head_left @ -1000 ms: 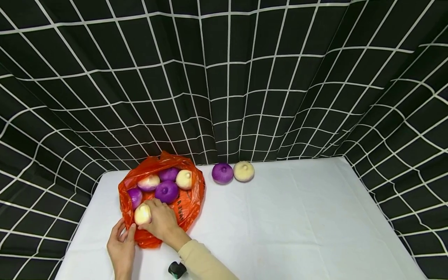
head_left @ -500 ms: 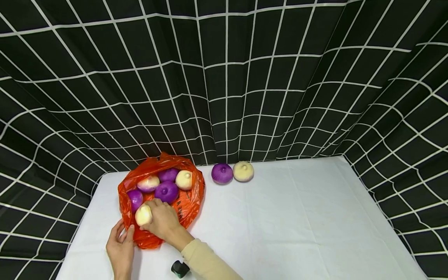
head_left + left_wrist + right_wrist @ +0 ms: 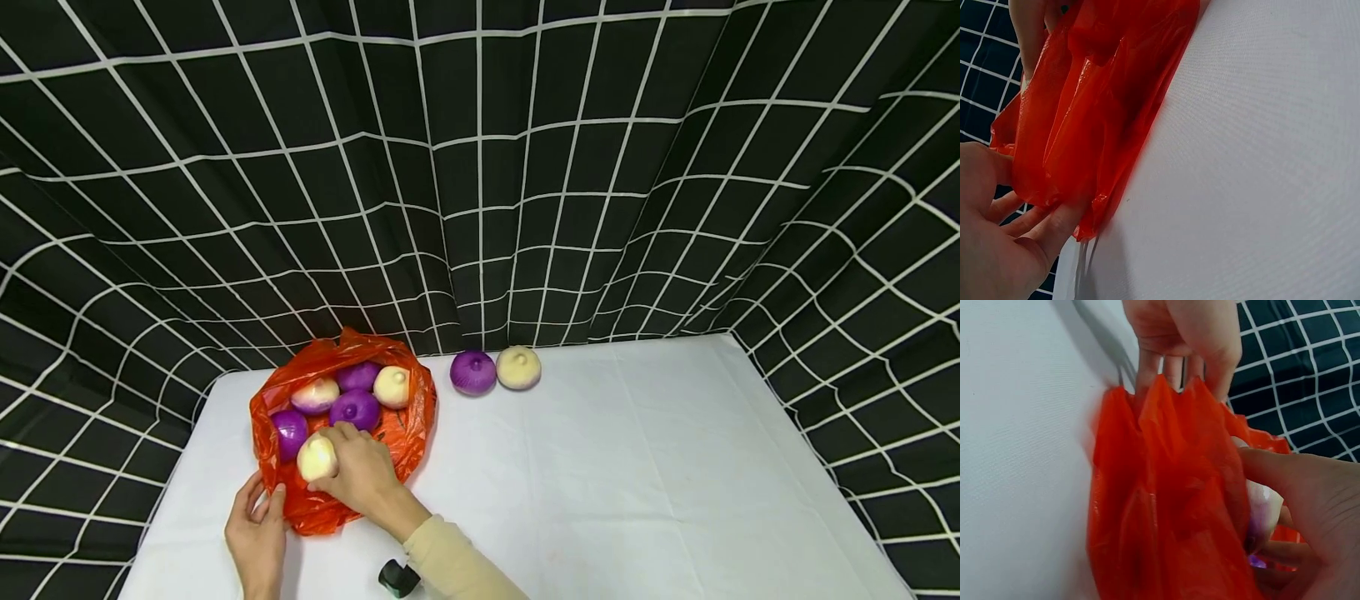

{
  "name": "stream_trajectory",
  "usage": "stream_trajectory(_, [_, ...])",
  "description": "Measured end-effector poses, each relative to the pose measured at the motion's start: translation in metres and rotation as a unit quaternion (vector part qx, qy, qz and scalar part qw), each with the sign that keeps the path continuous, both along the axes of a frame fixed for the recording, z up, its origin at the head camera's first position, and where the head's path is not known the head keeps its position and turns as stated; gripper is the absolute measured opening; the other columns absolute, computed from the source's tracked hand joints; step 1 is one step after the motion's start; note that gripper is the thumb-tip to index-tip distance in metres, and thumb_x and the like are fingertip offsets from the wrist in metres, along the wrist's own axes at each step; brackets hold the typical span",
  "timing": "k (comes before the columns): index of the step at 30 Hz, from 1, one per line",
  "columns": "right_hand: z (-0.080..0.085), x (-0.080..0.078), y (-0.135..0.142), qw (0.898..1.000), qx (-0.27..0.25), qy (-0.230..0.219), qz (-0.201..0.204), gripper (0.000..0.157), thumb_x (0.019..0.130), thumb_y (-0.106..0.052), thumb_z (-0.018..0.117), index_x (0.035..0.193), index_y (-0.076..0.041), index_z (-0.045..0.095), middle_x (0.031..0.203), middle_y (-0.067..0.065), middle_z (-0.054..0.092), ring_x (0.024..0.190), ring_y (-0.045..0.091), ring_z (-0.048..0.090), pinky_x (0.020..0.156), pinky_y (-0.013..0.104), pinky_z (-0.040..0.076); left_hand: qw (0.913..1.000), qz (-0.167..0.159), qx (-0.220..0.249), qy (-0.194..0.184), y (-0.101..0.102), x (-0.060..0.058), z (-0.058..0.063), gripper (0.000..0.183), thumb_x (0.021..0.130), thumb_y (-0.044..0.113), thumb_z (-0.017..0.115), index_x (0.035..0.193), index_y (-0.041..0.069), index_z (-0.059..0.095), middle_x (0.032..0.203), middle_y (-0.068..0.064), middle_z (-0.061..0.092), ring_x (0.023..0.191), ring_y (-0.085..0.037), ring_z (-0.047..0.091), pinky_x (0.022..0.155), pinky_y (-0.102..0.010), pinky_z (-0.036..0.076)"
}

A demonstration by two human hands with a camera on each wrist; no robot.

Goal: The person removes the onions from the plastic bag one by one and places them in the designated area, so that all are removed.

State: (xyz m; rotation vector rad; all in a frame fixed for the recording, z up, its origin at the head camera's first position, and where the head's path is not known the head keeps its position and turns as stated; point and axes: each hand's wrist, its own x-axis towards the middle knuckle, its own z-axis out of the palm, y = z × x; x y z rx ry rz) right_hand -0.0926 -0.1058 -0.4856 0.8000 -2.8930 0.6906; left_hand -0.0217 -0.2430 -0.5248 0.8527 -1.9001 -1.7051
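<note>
Near the left edge of the table (image 3: 637, 467), the right hand (image 3: 365, 475) grips a pale onion (image 3: 317, 458) at the mouth of the red plastic bag (image 3: 315, 515), whose rim the left hand (image 3: 256, 535) pinches; I'd want that rim held wide, clear of the onion.

Wht-gridded blk curtain (image 3: 459, 175), folded, at back & both sides; wht cloth-covered tbl (image 3: 600, 467) below.

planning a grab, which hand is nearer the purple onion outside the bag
Right. The right hand is over the red bag, left of the purple onion; the left hand is farther left.
</note>
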Motion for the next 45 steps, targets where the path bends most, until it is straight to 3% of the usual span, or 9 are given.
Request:
stream_trajectory(5, [0.006,-0.001,0.007,1.000,-0.019,0.003,0.004,0.070,0.075,-0.053,0.080,0.132,-0.020,0.058,0.129,-0.001,0.059,0.108,0.014,0.062,0.084,0.028,0.053,1.0000,0.002,0.001,0.001,0.000,0.000,0.000,0.045,0.094,0.007,0.063,0.137,0.000,0.052,0.097,0.026,0.055,0.072,0.011,0.061,0.044,-0.013,0.045])
stream_trajectory(11, [0.013,-0.006,0.018,0.999,-0.041,0.002,-0.002,0.069,0.076,-0.051,0.080,0.133,-0.018,0.057,0.130,-0.001,0.058,0.108,0.013,0.062,0.085,0.028,0.053,0.9994,0.006,-0.009,-0.033,0.000,-0.001,0.000,0.047,0.095,0.010,0.063,0.140,0.001,0.050,0.100,0.023,0.052,0.071,0.013,0.059,0.044,-0.014,0.045])
stream_trajectory(15, [0.015,-0.011,0.025,0.999,-0.048,0.015,-0.008,0.069,0.076,-0.050,0.081,0.133,-0.019,0.057,0.129,-0.003,0.059,0.106,0.014,0.063,0.083,0.028,0.054,0.9969,0.005,-0.024,-0.075,-0.001,-0.002,0.000,0.049,0.097,0.013,0.060,0.143,0.005,0.047,0.118,0.004,0.055,0.071,0.016,0.056,0.046,-0.015,0.046])
stream_trajectory(18, [0.016,-0.014,0.028,0.998,-0.053,0.017,-0.009,0.070,0.076,-0.050,0.081,0.133,-0.019,0.057,0.131,-0.002,0.058,0.106,0.016,0.063,0.084,0.029,0.053,0.9961,0.004,-0.025,-0.085,-0.001,-0.002,0.001,0.049,0.098,0.013,0.059,0.144,0.006,0.046,0.127,-0.010,0.053,0.070,0.017,0.055,0.046,-0.015,0.047])
stream_trajectory(26, [0.021,-0.017,0.038,0.996,-0.085,0.016,-0.011,0.069,0.075,-0.047,0.082,0.132,-0.016,0.058,0.134,0.001,0.057,0.114,0.017,0.061,0.087,0.031,0.053,0.9979,0.002,-0.015,-0.062,-0.001,-0.001,0.000,0.049,0.097,0.011,0.061,0.143,0.004,0.047,0.105,0.021,0.050,0.071,0.014,0.057,0.045,-0.016,0.045])
stream_trajectory(36, [0.023,-0.016,0.049,0.996,-0.092,0.009,-0.010,0.070,0.075,-0.044,0.084,0.133,-0.016,0.058,0.138,0.004,0.055,0.118,0.020,0.060,0.092,0.036,0.052,0.9972,0.003,-0.014,-0.074,-0.001,0.000,-0.001,0.050,0.097,0.012,0.061,0.144,0.005,0.047,0.108,0.019,0.049,0.071,0.015,0.056,0.045,-0.016,0.045])
stream_trajectory(45, [0.024,-0.022,0.064,0.991,-0.130,0.023,-0.008,0.073,0.073,-0.040,0.086,0.134,-0.013,0.057,0.135,0.007,0.056,0.113,0.022,0.062,0.091,0.036,0.053,0.9980,-0.002,-0.009,-0.063,0.000,0.000,0.001,0.050,0.097,0.012,0.061,0.143,0.003,0.046,0.103,0.021,0.049,0.071,0.014,0.057,0.045,-0.016,0.046])
